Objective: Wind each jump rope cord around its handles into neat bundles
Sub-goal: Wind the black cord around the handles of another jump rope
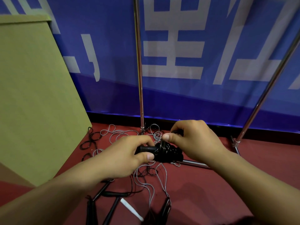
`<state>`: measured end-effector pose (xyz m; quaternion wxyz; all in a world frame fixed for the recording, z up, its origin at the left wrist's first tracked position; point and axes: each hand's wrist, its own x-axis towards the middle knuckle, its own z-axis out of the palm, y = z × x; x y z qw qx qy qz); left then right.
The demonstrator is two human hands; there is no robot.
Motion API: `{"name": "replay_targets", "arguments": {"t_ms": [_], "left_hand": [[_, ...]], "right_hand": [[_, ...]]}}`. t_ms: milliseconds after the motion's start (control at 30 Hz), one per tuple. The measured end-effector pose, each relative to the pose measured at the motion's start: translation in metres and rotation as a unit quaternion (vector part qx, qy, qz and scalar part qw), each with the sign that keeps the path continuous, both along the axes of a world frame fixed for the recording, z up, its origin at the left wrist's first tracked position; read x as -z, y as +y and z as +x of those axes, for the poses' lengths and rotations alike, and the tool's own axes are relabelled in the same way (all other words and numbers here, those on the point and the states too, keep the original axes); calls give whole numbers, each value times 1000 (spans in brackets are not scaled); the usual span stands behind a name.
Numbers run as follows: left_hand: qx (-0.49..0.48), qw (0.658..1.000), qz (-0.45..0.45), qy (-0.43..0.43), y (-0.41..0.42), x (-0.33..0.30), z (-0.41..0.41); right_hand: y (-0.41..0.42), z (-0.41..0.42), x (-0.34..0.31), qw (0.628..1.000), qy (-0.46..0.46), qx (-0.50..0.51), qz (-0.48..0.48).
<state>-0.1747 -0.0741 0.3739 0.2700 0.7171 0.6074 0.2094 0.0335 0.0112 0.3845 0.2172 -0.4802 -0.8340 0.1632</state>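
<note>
My left hand (129, 153) grips the black handles (146, 149) of a jump rope held above the floor. Black cord is wound in several turns around the handles' right part, forming a bundle (168, 151). My right hand (190, 140) pinches the black cord (176, 132) just above the bundle, thumb and fingers curled on it. Loose grey cord (123, 132) and black cord (90, 140) lie tangled on the red floor beneath. More black handles (113, 208), (165, 208) and a white handle (131, 209) lie near the bottom of the view.
A tall cardboard box (35, 95) stands at the left. A blue banner (194, 62) hangs behind on a chrome frame, with an upright pole (139, 70), a slanted pole (266, 88) and a floor bar (193, 163) under my hands.
</note>
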Motion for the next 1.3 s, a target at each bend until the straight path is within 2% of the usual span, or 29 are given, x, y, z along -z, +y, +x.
{"name": "replay_targets", "arguments": {"t_ms": [133, 200, 300, 467, 533, 667, 800, 833, 933, 967, 1067, 1167, 1233, 1300], "left_hand": [[24, 992, -44, -119, -2, -8, -3], [41, 981, -64, -177, -5, -12, -2], [53, 968, -77, -235, -8, -15, -1], [64, 932, -117, -338, -9, -17, 4], [67, 919, -123, -369, -9, -18, 5], [78, 892, -126, -427, -10, -21, 6], [81, 883, -119, -448, -11, -23, 8], [67, 881, -111, -454, -11, -24, 9], [-6, 888, -77, -454, -10, -26, 13], [-31, 894, -62, -444, -9, -25, 14], [-99, 909, -24, -403, -6, -20, 15], [-144, 920, 12, -366, -4, -15, 17], [-158, 918, 35, -363, -3, -14, 20], [-172, 909, 55, -375, -1, -15, 21]], "right_hand": [[8, 1, -4, 996, 52, -27, -66], [10, 1, -8, 982, 125, -70, -119], [9, 2, -14, 941, 241, -112, -209], [11, 3, -19, 872, 328, -136, -338], [9, 1, -22, 854, 351, -136, -359], [6, -1, -23, 854, 367, -143, -341], [2, -4, -20, 850, 381, -168, -322], [1, -6, -19, 860, 374, -172, -302], [-3, -16, -11, 929, 278, -129, -206], [-5, -21, -4, 937, 267, -109, -199], [-16, -34, 12, 929, 280, -61, -235], [-23, -41, 19, 931, 253, -39, -261], [-24, -44, 14, 908, 292, -43, -297], [-26, -45, 7, 866, 354, -53, -349]]}}
